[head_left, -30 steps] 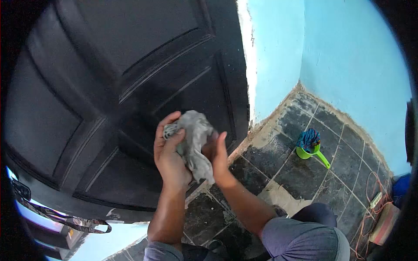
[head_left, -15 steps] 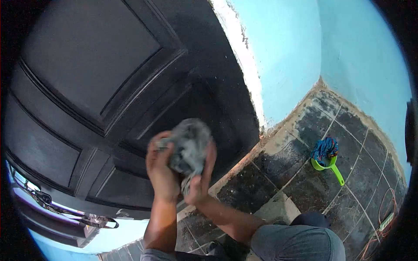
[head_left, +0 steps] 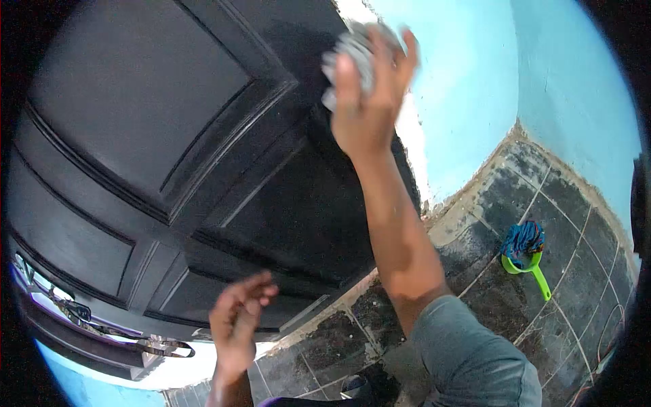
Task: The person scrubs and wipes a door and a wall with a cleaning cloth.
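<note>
The right hand (head_left: 369,115) reaches into the upper middle of the frame and grips a crumpled grey cloth (head_left: 359,57), its thumb and fingers spread around the bunched fabric; both are blurred, so how tightly the fingers close is hard to tell. The cloth lies in view over the edge of a black panelled door (head_left: 285,197), just where the door gives way to a rough white strip (head_left: 419,152) and a light blue wall (head_left: 468,81); whether it touches any of these cannot be told. The left hand (head_left: 239,319) is at the lower left of centre, well apart from the cloth, its fingers loosely curled and parted in front of the lower part of the door. A grey sleeve (head_left: 471,346) covers the right upper arm at the bottom of the frame, to the right of centre. At the right, a bright green dipper (head_left: 540,279) sits on the dark tiled floor (head_left: 481,322), its handle pointing down and to the right, with a bunched blue patterned cloth (head_left: 522,241) resting in its cup and rising above the rim. A dark strap (head_left: 166,349) hangs at the lower left, near the door's bottom edge
</note>
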A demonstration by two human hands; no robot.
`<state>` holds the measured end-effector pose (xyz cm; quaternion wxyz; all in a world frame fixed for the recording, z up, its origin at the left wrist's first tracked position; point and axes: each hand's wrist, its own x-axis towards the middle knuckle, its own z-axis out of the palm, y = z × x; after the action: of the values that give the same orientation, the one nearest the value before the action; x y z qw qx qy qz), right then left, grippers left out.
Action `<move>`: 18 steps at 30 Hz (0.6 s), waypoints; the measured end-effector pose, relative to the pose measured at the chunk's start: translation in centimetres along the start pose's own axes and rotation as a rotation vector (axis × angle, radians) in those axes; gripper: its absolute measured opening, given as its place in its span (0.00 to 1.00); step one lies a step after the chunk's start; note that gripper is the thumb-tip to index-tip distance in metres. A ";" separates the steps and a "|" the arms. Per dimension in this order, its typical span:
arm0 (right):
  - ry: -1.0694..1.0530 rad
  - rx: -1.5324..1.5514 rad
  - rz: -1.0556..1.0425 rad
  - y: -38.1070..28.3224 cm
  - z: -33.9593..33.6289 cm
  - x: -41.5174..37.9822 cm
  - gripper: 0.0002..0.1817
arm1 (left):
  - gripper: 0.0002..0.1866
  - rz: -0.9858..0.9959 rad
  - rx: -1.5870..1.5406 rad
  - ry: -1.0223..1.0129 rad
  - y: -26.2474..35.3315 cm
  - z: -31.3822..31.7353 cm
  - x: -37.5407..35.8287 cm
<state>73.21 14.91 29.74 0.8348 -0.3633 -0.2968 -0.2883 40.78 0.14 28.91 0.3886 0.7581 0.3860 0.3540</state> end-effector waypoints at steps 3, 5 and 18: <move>-0.200 -0.141 -0.262 2.2 2.6 -0.9 0.23 | 0.21 -0.253 0.060 -0.210 -3.0 1.1 -2.6; -0.229 -0.143 -0.224 5.2 -0.4 -5.5 0.24 | 0.23 -0.293 0.036 -0.283 -7.2 3.2 -4.1; -0.137 -0.197 -0.157 3.3 2.3 -2.9 0.25 | 0.31 -0.053 0.674 -1.062 -21.6 5.5 -6.9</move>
<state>72.89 19.35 27.56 0.7476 -0.4379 -0.3510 -0.3551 35.58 1.13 6.17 0.2756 0.9016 0.2494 -0.2213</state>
